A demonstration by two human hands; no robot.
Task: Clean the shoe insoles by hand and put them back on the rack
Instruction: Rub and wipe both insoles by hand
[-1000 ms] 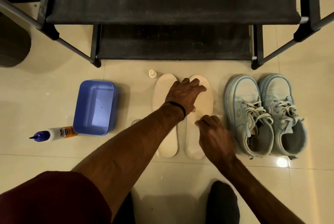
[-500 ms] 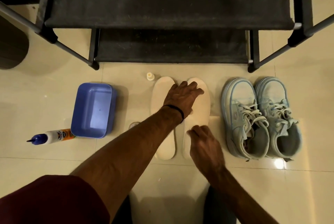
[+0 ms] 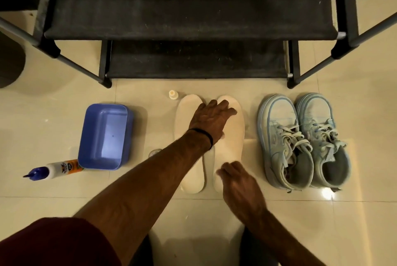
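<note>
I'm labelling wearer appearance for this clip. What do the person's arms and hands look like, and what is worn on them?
Both forearms are bare. The left hand has a thin black band round its wrist; a maroon sleeve covers that upper arm. The right hand shows nothing worn.

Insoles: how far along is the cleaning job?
Done: both insoles are out of the sneakers and lie side by side on the floor. In hand: the left hand presses flat on the right insole while the right hand works near its heel. Left: the left insole, then both back on the rack, whose visible shelves hold nothing.
</note>
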